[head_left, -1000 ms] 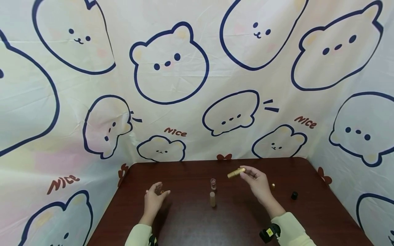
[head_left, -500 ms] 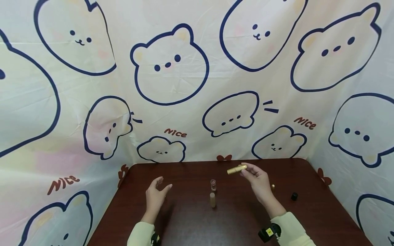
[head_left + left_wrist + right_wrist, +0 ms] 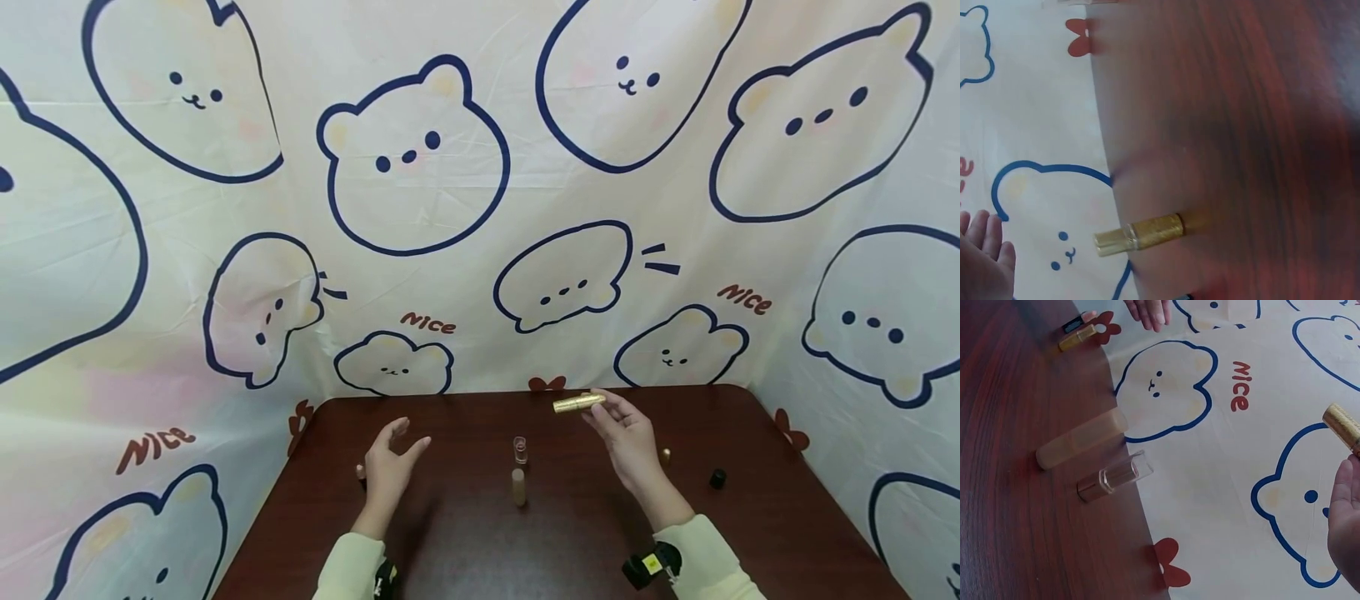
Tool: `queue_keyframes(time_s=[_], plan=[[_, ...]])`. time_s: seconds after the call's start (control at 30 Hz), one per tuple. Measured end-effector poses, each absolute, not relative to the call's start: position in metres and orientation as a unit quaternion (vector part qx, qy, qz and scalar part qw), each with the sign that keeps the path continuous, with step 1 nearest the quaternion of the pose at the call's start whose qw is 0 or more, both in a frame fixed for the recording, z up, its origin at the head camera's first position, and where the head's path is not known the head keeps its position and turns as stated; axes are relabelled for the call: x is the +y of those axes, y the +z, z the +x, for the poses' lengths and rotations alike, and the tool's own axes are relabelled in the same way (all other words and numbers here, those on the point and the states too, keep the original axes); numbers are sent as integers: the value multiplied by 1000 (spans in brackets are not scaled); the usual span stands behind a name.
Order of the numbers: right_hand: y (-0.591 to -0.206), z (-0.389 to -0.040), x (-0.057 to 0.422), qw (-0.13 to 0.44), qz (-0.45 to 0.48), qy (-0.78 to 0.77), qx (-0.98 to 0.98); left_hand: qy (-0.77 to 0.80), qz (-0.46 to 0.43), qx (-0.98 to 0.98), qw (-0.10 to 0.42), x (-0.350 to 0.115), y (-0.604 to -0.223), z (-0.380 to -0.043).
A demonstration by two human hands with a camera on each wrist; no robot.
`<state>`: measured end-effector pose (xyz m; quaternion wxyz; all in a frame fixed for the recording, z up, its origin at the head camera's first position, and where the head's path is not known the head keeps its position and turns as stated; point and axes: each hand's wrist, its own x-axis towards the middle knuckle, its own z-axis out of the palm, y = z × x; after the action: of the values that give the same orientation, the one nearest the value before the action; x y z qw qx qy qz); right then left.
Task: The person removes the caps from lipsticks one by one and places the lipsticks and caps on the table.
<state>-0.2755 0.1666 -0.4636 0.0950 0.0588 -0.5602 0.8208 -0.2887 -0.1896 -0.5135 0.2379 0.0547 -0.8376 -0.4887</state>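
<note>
My right hand (image 3: 628, 437) pinches a gold lipstick tube (image 3: 576, 403) by one end, nearly level above the back of the table. In the right wrist view that gold tube is at the right edge. My left hand (image 3: 390, 471) hovers at the left with thumb and fingers apart, holding nothing. A second gold lipstick tube (image 3: 1154, 232) stands upright by it in the left wrist view; the hand hides it in the head view. Beside that stands a black lipstick (image 3: 1075, 324) with a bare pinkish tip. Between the hands stand a clear-capped lipstick (image 3: 521, 451) and a beige tube (image 3: 519, 487).
A small gold piece (image 3: 665, 456) and a black cap (image 3: 717, 478) stand right of the right hand. The dark wooden table (image 3: 480, 550) meets a bear-print cloth (image 3: 480, 208) at its back and sides.
My left hand has risen and shifted right; the black lipstick's tip now shows left of it. My right hand has lifted the gold tube slightly and turned it nearly level.
</note>
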Motion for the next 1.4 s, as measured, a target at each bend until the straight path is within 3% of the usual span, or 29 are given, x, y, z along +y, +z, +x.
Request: queue_keyframes(time_s=[0.53, 1.13, 1.4], plan=[[-450, -272, 154, 79, 48, 877, -472, -573, -35, -781, 246, -169, -496, -292], [-444, -270, 145, 70, 40, 894, -440, -617, -100, -750, 218, -144, -472, -290], [-440, -268, 140, 63, 31, 900, -430, -611, -141, -753, 199, -127, -432, -267]])
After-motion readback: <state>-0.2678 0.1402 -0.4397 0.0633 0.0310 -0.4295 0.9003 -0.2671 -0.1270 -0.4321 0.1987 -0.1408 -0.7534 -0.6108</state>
